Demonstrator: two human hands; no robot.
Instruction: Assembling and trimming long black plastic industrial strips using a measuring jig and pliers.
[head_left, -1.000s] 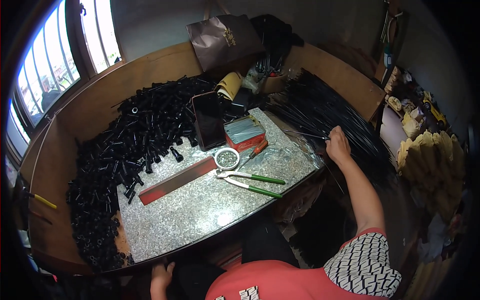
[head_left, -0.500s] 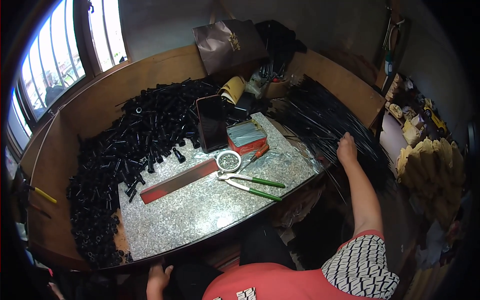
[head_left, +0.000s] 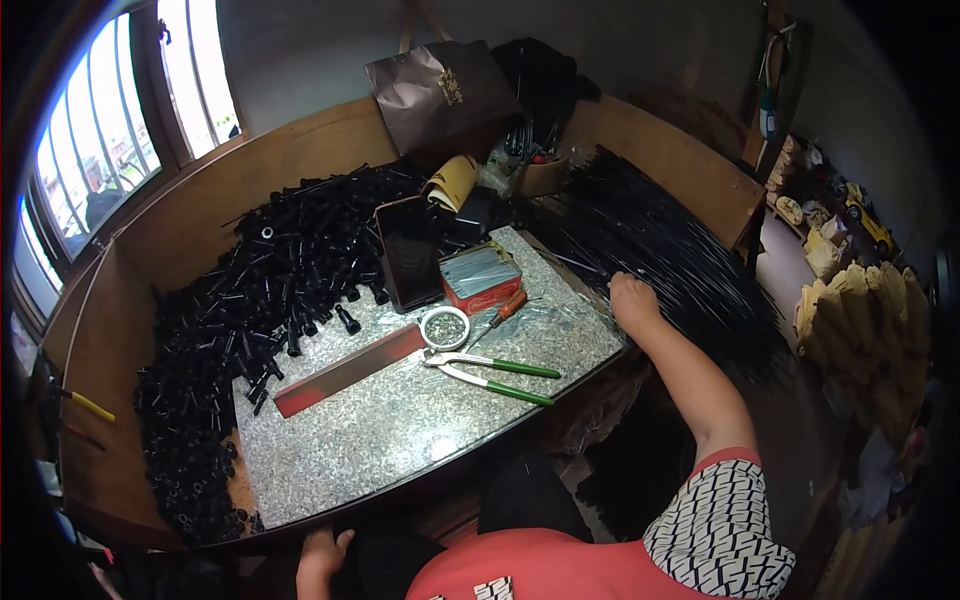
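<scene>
My right hand (head_left: 634, 300) is closed, its fingers bent around the end of a thin rod (head_left: 578, 263) that points away to the left. It is at the right end of the speckled stone slab (head_left: 350, 450), beside a wide heap of long thin black rods (head_left: 665, 240). Low in the picture, my left hand (head_left: 322, 552) rests near the front edge of the bench; the thumb shows, while the other fingers are mostly hidden. Pliers with green handles (head_left: 495, 375) lie on the slab. Next to them are a white round dish of small metal bits (head_left: 444, 327) and an orange-handled screwdriver (head_left: 508, 308).
A red-sided metal bar (head_left: 350, 370) lies across the slab. Behind stand a dark phone (head_left: 409, 255) and a red box (head_left: 482, 280). Black socket-like parts (head_left: 290, 260) are piled at the left against a wooden wall (head_left: 110, 360). Yellowish bundles (head_left: 862, 325) are stacked far right.
My right hand has moved left and slightly nearer, from over the rod heap to the slab's right end. The left hand stays low by the bench edge. The whole view has shifted slightly.
</scene>
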